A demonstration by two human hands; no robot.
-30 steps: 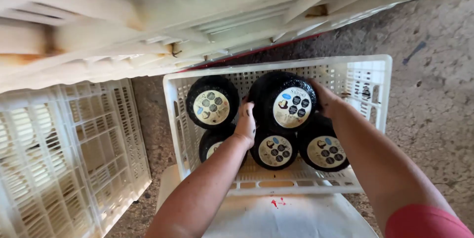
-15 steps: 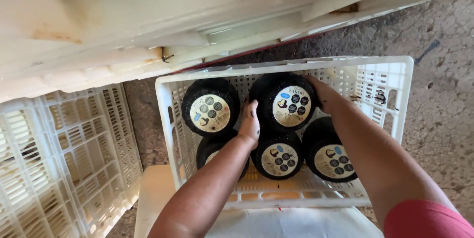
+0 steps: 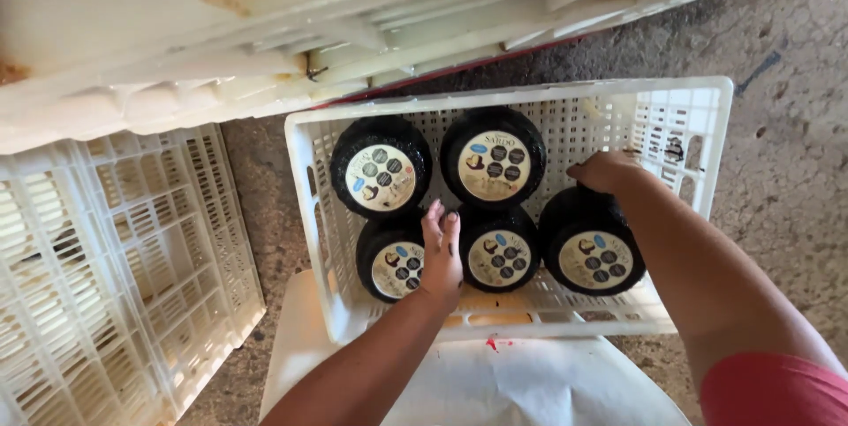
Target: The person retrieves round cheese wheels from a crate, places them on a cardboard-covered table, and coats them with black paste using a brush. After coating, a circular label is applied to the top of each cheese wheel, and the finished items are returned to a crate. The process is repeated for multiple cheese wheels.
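Both hands have let go of the top-right cheese wheel [image 3: 493, 163], now resting in the white crate [image 3: 707, 117]; left hand [image 3: 441, 247], fingers flat together, lies just below it, right hand [image 3: 602, 170] curled just right of it.

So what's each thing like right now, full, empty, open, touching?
White crate: open on top, partly filled with five black wheels.
Top-middle wheel: in the back row, label facing up, no hand on it.
Lower-right wheel: front row, right hand at its back edge.
Left hand: fingers flat, open, over the front wheels.
Right hand: curled; grip unclear.
Side crate: empty.
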